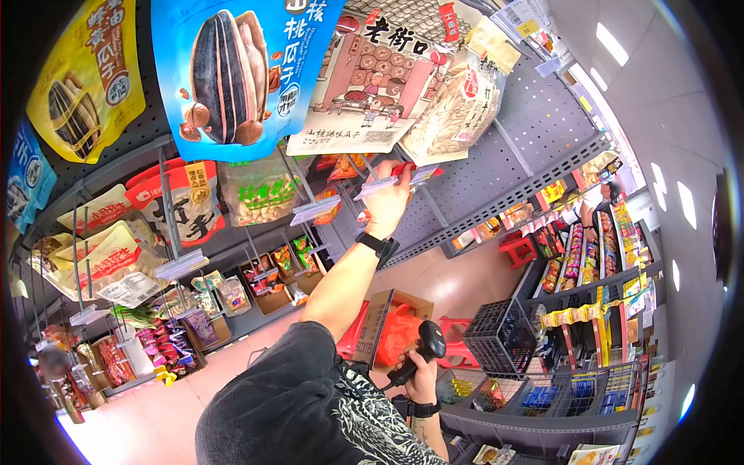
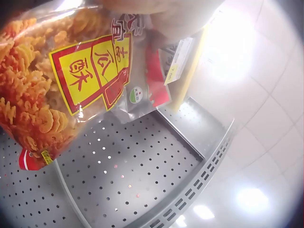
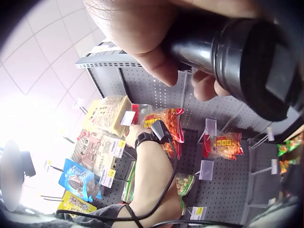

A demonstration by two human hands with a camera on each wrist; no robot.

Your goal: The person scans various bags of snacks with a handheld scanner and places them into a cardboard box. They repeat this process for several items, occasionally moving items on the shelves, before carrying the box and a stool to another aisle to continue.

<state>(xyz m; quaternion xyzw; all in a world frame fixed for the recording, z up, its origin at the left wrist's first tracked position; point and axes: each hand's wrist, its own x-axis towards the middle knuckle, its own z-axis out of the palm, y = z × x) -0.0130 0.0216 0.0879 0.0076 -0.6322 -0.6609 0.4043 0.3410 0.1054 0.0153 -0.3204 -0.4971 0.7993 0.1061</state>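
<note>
My left hand reaches up among the hanging bags and pinches the top of a clear bag of orange crispy snacks. That bag has a yellow-and-red label and hangs in front of a perforated grey shelf panel. Only part of the hand shows at the top of the left wrist view. Lower down, my right hand grips the handle of a black barcode scanner, its fingers curled round it. The scanner fills the upper right of the right wrist view, away from the shelf.
Beside the left hand hang a beige seed packet, a clear peanut-type bag and a blue sunflower-seed bag. Clear price-tag holders jut out on hooks. A black crate and a cardboard box stand behind the right hand.
</note>
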